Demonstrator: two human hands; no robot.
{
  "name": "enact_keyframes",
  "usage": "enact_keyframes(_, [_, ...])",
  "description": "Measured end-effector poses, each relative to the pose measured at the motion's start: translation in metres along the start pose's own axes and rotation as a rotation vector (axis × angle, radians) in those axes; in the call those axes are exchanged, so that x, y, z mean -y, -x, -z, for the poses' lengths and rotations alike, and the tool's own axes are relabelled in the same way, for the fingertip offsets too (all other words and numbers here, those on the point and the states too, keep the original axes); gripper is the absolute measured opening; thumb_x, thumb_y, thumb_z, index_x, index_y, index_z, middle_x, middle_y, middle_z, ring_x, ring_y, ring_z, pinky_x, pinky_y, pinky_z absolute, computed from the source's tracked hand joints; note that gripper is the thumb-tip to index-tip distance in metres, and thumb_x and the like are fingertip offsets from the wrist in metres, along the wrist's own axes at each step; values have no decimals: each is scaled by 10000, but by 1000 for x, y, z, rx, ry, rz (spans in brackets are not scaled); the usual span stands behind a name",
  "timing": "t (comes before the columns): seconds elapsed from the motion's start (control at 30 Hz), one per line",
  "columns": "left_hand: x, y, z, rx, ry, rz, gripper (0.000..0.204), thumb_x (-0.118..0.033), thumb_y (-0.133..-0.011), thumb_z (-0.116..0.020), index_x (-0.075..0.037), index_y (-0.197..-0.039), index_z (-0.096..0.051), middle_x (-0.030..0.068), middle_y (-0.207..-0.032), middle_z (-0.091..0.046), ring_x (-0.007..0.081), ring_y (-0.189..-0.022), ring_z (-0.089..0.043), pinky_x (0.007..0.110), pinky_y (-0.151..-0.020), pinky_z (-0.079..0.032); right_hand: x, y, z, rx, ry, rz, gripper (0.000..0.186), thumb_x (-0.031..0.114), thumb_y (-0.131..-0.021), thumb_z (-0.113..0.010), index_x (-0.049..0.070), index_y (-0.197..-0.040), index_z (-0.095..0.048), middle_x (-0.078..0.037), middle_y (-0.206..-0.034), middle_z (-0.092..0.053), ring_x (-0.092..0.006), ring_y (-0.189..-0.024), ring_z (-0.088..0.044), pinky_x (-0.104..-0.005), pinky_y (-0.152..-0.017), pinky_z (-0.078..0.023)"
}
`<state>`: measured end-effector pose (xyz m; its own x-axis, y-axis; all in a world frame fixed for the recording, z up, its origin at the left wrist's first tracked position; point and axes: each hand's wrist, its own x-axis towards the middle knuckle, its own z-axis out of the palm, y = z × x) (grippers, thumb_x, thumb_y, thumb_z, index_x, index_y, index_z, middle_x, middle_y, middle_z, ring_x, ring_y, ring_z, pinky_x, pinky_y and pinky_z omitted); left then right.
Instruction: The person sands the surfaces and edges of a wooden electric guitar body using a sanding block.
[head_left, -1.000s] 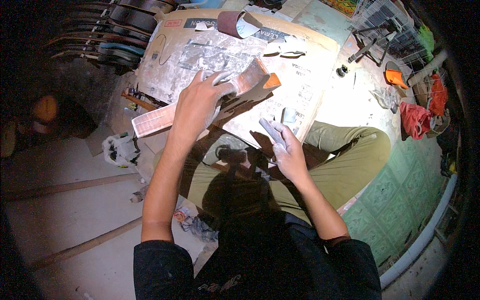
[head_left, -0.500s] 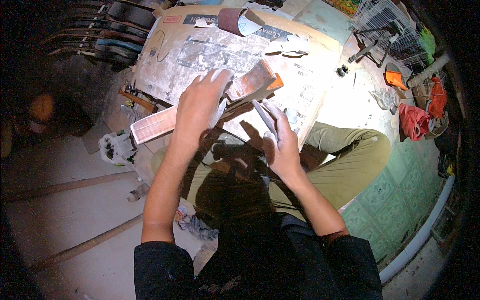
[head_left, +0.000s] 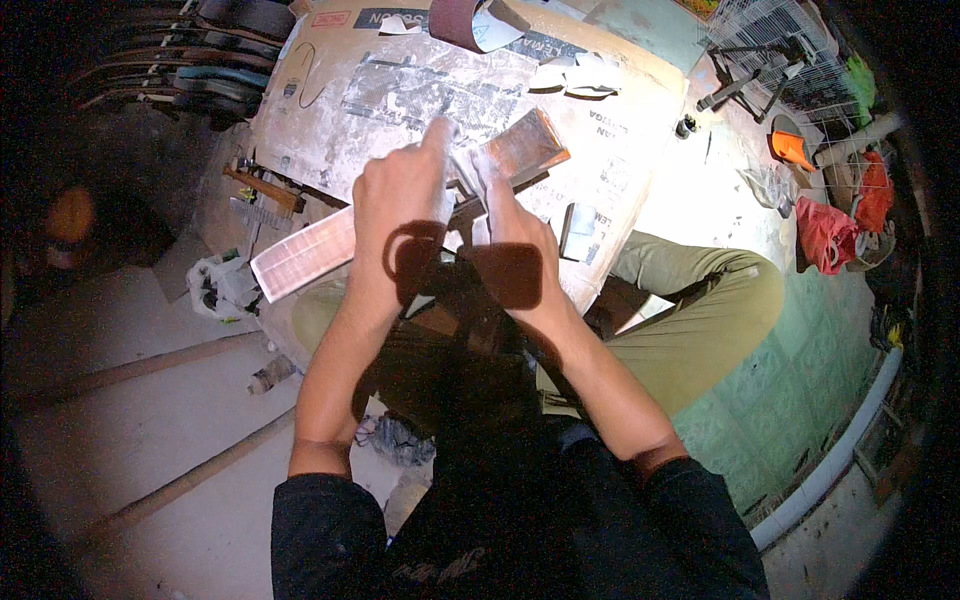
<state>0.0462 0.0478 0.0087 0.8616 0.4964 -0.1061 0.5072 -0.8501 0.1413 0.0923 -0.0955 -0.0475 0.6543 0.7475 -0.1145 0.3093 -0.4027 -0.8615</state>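
Note:
A long wooden piece (head_left: 308,252) lies slantwise across my lap and the near side of the cardboard, with fine crosswise lines on its pale left end. Its wider brown end (head_left: 530,145) points up to the right. My left hand (head_left: 395,205) is wrapped over the middle of the wood, its dusty index finger stretched forward. Right beside it, my right hand (head_left: 518,235) presses against the wood near the brown end, closed on a thin grey sheet (head_left: 466,172) that is partly hidden by the fingers. White dust coats the fingers of both hands.
Dusty cardboard (head_left: 350,150) is spread before me. It bears a curled maroon sanding belt (head_left: 455,25) and torn paper scraps (head_left: 575,75). A hammer (head_left: 262,188) lies at its left edge. At the right are a black tripod (head_left: 755,75), a wire cage (head_left: 775,40) and a red cloth (head_left: 825,235).
My right hand has moved left and up with the grey sheet, from apart to against the wood beside my left hand. The wood's brown end has turned to show its upper face.

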Motion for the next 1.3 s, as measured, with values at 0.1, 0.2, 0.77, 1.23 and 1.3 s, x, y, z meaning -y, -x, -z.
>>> enact_keyframes(0.1, [-6, 0, 10, -44, -82, -52, 208, 9, -882, -548, -9, -1088, -520, 229, -717, -659, 385, -716, -707, 466, -573, -554, -8, 13, -9, -133, -178, 129, 644, 110, -839, -601, 77, -1448, -395, -283, -937, -678, -463, -810, -673, -506, -690, -548])
enact_keyframes(0.2, [-9, -5, 9, -37, -84, -44, 217, 3, -878, -553, -11, -1092, -519, 232, -715, -661, 394, -712, -704, 478, -580, -550, 2, -12, 5, -42, -208, 64, 690, 103, -843, -589, 135, -1495, -364, -292, -960, -682, -450, -842, -686, -493, -722, -555])
enact_keyframes(0.77, [2, -15, 18, -14, -28, -31, 402, -37, -865, -591, -50, -1265, -558, 227, -784, -683, 398, -765, -704, 476, -640, -558, 4, 2, -1, 12, -389, 55, 665, 81, -910, -551, 165, -1522, -305, -270, -1125, -664, -363, -938, -697, -416, -833, -540])
enact_keyframes(1.23, [10, -19, 6, -72, -75, -33, 438, -28, -855, -573, -61, -1292, -571, 235, -732, -663, 409, -728, -697, 485, -616, -547, 7, -10, 1, 101, -182, -76, 639, 184, -934, -557, 120, -1512, -293, -280, -1053, -676, -443, -918, -685, -487, -821, -554])
enact_keyframes(1.3, [7, -11, 4, -72, -45, -21, 464, -18, -827, -575, -61, -1289, -573, 238, -716, -655, 420, -717, -688, 495, -620, -541, 6, 5, -3, 39, -230, -23, 627, 156, -904, -558, 118, -1486, -329, -281, -962, -679, -446, -902, -680, -488, -817, -542])
